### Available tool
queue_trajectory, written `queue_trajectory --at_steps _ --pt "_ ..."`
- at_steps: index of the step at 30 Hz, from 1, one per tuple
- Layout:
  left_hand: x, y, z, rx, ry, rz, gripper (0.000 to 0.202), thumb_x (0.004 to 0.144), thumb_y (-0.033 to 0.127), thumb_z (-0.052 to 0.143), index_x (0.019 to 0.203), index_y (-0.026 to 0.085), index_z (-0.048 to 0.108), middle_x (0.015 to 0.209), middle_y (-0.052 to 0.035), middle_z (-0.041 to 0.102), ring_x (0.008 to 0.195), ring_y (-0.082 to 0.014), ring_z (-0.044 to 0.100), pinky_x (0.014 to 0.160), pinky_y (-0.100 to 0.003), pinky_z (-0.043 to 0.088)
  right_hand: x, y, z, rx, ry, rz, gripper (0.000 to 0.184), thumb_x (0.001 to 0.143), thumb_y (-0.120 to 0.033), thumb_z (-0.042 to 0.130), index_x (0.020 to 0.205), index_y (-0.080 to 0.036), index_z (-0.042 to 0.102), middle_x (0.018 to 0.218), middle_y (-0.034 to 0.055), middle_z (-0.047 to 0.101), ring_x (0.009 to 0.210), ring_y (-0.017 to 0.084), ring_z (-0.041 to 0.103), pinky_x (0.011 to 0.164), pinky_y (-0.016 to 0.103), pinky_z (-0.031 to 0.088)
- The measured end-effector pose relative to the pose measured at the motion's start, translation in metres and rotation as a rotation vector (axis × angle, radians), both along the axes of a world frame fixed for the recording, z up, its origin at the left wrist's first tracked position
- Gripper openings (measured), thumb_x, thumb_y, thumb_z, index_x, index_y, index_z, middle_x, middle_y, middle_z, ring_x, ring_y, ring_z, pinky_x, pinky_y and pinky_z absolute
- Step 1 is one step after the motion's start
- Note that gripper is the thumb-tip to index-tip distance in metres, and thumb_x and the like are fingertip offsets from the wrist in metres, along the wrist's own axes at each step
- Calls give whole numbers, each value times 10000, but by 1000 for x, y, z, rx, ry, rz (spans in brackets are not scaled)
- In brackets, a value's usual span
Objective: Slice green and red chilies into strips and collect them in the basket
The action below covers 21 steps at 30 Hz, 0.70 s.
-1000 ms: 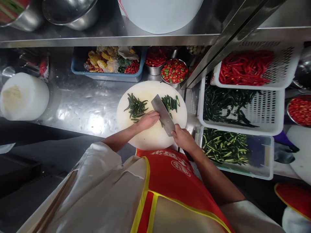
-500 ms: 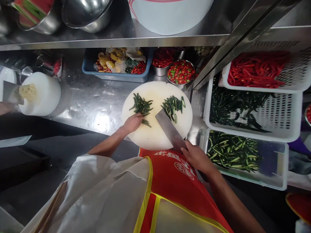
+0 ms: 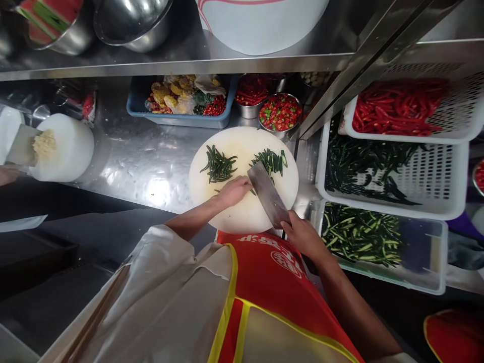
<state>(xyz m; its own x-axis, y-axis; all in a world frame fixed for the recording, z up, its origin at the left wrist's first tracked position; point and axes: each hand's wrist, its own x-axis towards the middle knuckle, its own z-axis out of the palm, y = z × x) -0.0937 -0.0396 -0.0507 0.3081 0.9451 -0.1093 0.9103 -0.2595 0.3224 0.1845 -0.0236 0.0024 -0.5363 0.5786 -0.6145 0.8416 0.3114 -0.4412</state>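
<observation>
A round white cutting board (image 3: 236,220) lies before me on the steel counter. My right hand (image 3: 303,234) grips the handle of a cleaver (image 3: 267,195), its broad blade slanting up and left across the board. Close to the left side of the blade, my left hand (image 3: 235,192) holds green chillies down with its fingers together; they are mostly hidden under it, with a tip showing by the blade. A pile of whole green chillies (image 3: 218,165) rests on the board's left. Cut green chilli pieces (image 3: 270,160) lie beyond the blade on the right.
A blue tub (image 3: 181,120) and a metal bowl of chopped chillies (image 3: 280,113) stand behind the board, under a steel shelf (image 3: 177,67). Chilli-filled white baskets (image 3: 446,176) and a clear tub (image 3: 427,257) are at right. Another person's hand (image 3: 7,175) works at far left.
My left hand has moved right, from the whole chilli pile to beside the cleaver, bringing chillies along. The blade has shifted slightly right and away from me.
</observation>
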Motion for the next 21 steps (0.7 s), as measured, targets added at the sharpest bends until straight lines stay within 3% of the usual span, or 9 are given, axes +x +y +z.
queue_trajectory --at_steps 5,12,17,21 --pt "-4 10 -11 55 -228 -105 290 983 216 383 1022 184 668 1057 -79 640 995 -196 558 877 -330 490 -4 1 6 32 -30 0 204 978 -301 349 1065 -163 473 838 106 689 772 237 638 608 291 244" --pt "-15 12 -30 123 -335 -99 262 989 246 406 984 180 660 1048 -83 650 994 -182 566 874 -321 498 0 9 18 51 -49 109 193 974 -285 381 1088 -155 465 872 111 696 791 233 644 610 293 244" --pt "-12 14 -31 145 -385 -89 259 985 252 419 965 177 666 1039 -87 655 995 -185 572 886 -326 500 4 16 23 17 -72 160 193 977 -273 372 1077 -134 460 875 130 697 811 239 656 618 294 270" --pt "-13 16 -31 139 -394 -97 275 985 257 408 948 178 669 1024 -90 658 969 -187 580 870 -335 507 -13 20 20 -6 -96 159 190 978 -265 353 1061 -132 461 869 142 701 828 258 665 619 301 284"
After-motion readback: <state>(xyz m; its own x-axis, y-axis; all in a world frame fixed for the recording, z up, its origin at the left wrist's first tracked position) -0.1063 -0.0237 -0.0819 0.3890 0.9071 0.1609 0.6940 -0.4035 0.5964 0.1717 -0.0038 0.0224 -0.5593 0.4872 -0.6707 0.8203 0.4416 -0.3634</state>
